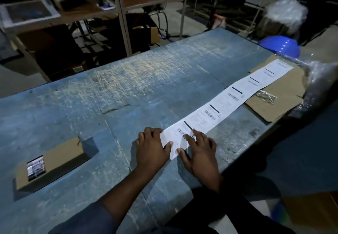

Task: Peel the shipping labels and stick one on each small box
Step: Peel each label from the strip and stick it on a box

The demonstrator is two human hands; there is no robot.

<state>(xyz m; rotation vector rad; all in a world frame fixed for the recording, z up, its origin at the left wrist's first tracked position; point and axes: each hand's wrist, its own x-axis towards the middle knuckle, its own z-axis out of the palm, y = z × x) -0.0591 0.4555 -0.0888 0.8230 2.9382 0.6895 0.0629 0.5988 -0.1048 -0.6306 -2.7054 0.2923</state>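
Note:
A long white strip of shipping labels (226, 100) runs across the blue table (128, 80) from the near middle toward the far right, with barcodes on several sections. My left hand (151, 147) rests at the strip's near end, its thumb on the paper edge. My right hand (199, 151) lies flat on the same end label, fingers spread and pressing it down. A small brown cardboard box (53, 160) with a label on its top lies on the table at the left, apart from both hands.
A flattened cardboard sheet (278, 98) lies under the strip's far end at the table's right edge. Crumpled clear plastic (318, 76) and a blue round object (279, 45) sit at the far right corner. Metal-framed tables stand beyond the far edge.

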